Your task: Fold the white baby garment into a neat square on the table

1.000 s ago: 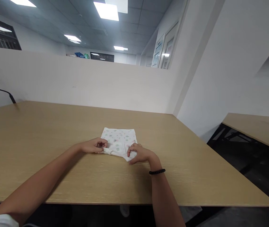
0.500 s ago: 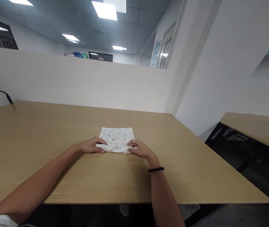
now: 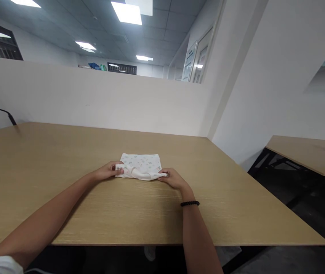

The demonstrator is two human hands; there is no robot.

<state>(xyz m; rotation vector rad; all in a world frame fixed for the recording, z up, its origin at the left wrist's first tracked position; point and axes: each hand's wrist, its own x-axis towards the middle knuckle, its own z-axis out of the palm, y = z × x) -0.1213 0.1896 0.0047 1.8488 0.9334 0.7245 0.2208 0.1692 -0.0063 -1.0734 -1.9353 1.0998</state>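
A small white garment (image 3: 143,161) with a pale coloured print lies on the table, its near part folded over toward the back. A curved band like a neckline shows along that fold. My left hand (image 3: 109,170) pinches the fold's left corner, thumb on top. At the opposite corner, my right hand (image 3: 173,178) grips the cloth between thumb and fingers. A black beaded bracelet (image 3: 190,203) circles my right wrist.
The wood-toned table (image 3: 108,213) ends at a low white partition (image 3: 122,102) at the back. A black cable (image 3: 0,109) hangs at the far left. Off to the right stands another table (image 3: 308,154), beside a white wall (image 3: 271,83).
The garment's near edge has been lifted and turned over away from me, baring a curved band. Both hands have shifted slightly outward to its corners, the left one also a little farther back.
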